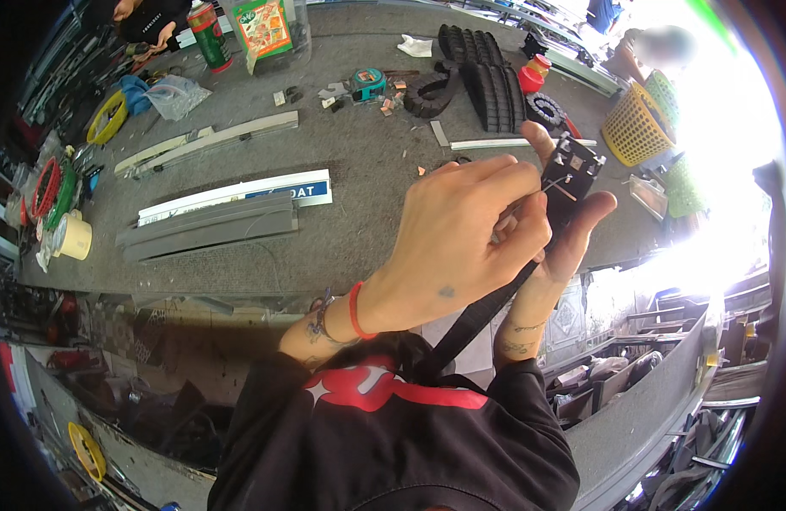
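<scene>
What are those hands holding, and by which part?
The right hand holds the black block from underneath. The left hand is curled near it; whether it pinches anything, I can't tell.

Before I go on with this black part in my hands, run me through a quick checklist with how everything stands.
1. Black part in the right hand: ok, held there.
2. Left hand at the part: ok, its curled fingers are right beside it.
3. What the left fingers pinch: cannot tell, too little shows.
4. Silver fittings on the part tight: cannot tell, too small to judge.
5. Bench free of loose things: not ok, grey profiles and a teal tape measure lie on it.
6. Left wrist bare: not ok, a red band circles it.
</scene>
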Demonstrator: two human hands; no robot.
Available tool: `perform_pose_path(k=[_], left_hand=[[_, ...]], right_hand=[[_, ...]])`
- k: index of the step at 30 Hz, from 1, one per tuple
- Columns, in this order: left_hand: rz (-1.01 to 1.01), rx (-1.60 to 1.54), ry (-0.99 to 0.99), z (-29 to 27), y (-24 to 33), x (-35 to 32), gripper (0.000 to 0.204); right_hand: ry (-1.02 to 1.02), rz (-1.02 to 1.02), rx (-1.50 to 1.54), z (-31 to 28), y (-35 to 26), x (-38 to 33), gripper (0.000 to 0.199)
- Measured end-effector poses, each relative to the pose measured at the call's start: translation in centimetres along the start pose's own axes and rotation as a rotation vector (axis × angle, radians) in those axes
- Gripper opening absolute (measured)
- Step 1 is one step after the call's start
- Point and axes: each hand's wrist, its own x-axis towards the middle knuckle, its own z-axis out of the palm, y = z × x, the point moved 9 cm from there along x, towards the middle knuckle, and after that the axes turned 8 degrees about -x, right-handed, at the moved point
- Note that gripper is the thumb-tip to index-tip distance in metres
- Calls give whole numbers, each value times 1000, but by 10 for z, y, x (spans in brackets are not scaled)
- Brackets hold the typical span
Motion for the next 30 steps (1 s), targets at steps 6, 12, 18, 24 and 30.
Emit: perform_pose_path(k=[6,12,18,24,30], left_hand=[[64,273,-64,-3,1,-2,9],[-198,124,-248,-12,-13,-20,18],[-196,-98,-223,-28,-8,-19,26],[-271,-245,-17,-40,-37,-10,38],[-31,240,187,-73,-31,0,24]], right_hand=[[-207,25,-616,13,-7,-3,103],[-262,-112,-1124,29,-21,-13,87],[-339,-224,-1263,52,-42,-7,62],[-404,-126,-1353,70,-40,29,43],[-685,-367,-1677,90,-24,38,39]])
